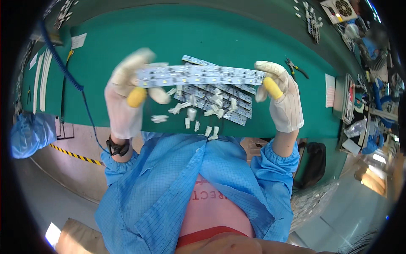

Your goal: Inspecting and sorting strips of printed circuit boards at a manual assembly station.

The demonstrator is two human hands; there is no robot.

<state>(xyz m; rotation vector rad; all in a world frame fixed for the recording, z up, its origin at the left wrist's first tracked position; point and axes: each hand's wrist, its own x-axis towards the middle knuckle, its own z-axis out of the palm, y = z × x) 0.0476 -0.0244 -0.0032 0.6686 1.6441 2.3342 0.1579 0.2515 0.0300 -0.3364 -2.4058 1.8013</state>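
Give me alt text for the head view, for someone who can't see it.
The white-gloved left hand and right hand hold a pale circuit strip by its ends above a green table. Beneath it, similar strips lie fanned out, with white connectors scattered on and around them; pliers lie farther right.

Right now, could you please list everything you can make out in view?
Tabletop: one, green, across the middle
Held LED strip board: one, white, centre, raised
Loose LED strip boards: several, white, piled mid-tabletop
Connectors: many, white, around the pile
Pliers: one pair, black and yellow, right
Long strips: several, white, far left
Coiled cord: one, blue, left
Fan: one, light housing, upper right
Hazard tape: one strip, black and yellow, lower left
Jacket: one, blue, worn
Left hand: one, white-gloved, gripping board's left end
Right hand: one, white-gloved, gripping board's right end
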